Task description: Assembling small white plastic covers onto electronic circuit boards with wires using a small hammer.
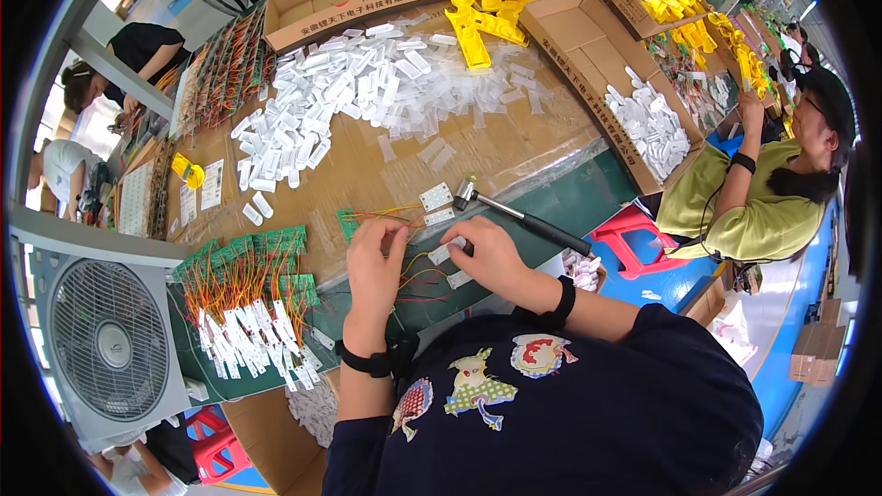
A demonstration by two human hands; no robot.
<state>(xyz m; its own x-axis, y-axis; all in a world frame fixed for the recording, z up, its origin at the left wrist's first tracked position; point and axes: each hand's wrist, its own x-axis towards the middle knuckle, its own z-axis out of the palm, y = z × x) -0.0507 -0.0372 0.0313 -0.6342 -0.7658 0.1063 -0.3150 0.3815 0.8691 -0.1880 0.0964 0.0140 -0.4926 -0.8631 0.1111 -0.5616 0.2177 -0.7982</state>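
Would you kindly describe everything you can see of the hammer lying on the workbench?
The hammer is small, with a shiny metal head and a slim handle, silvery by the head and black along the grip. It lies flat and slanted on the workbench, head toward the person's left on the brown cardboard cover, grip reaching right over the green mat. No hand holds it; the right hand works just below it, and two small white plates lie beside its head.

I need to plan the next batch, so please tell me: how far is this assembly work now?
Done: a stack of wired green boards with white cases lies by the left hand. In hand: both hands hold a small white case with wires, the right hand beside a hammer. Left: a large heap of loose white cases remains on the table.
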